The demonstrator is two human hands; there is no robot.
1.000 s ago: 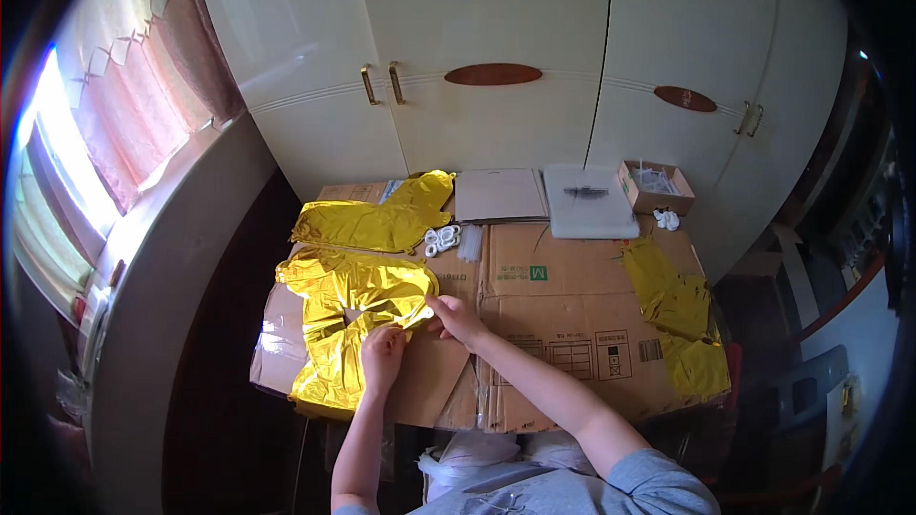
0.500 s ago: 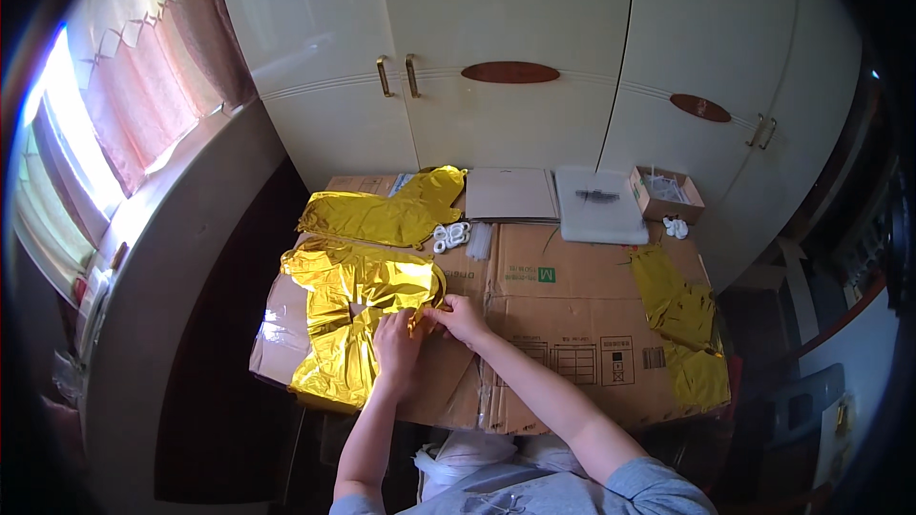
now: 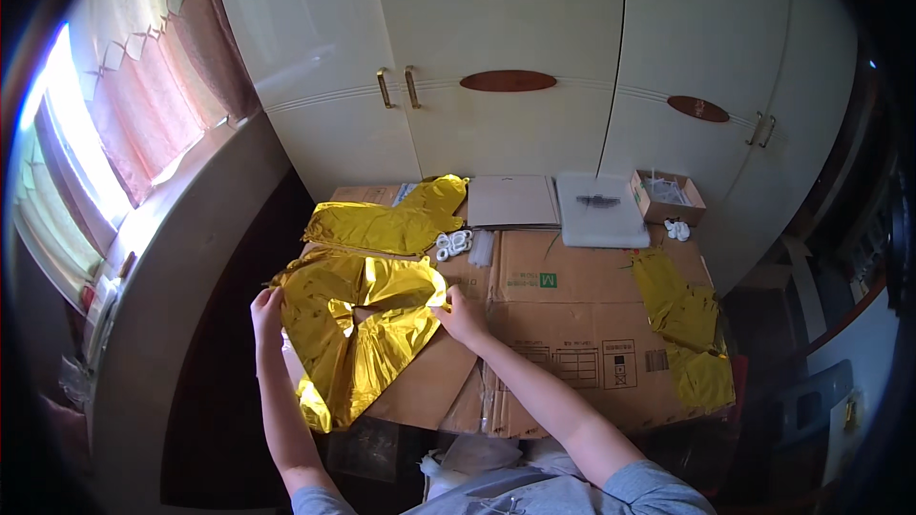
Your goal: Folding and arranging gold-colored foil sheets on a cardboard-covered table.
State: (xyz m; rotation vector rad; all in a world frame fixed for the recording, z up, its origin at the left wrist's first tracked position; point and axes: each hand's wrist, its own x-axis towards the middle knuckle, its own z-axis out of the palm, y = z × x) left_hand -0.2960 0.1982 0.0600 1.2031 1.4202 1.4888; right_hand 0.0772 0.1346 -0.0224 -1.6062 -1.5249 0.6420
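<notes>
A shiny gold foil balloon (image 3: pixel 396 332), flat and creased, with a small gap in its middle, is spread between my two hands. My left hand (image 3: pixel 268 309) pinches its left edge, near the left side of the cardboard. At its right edge, my right hand (image 3: pixel 461 316) grips the foil with the fingers closed. The balloon's lower corner hangs at the front edge of the cardboard. Behind it lies another flat gold foil balloon (image 3: pixel 377 226). Small white rolls of ribbon or tape (image 3: pixel 453 245) rest beside that one, next to clear thin strips (image 3: pixel 482 249).
Flattened cardboard (image 3: pixel 572 310) covers the table. Along the back are a grey flat board (image 3: pixel 513 201), a clear plastic packet (image 3: pixel 603 212) and a small box of white pieces (image 3: pixel 665 196). More gold foil (image 3: pixel 682 310) lies at the right. Cabinets (image 3: pixel 506 19) stand behind.
My left hand has moved left from beside my right hand to the balloon's left edge. The balloon is now stretched and partly lifted; my right hand stays near the same place.
</notes>
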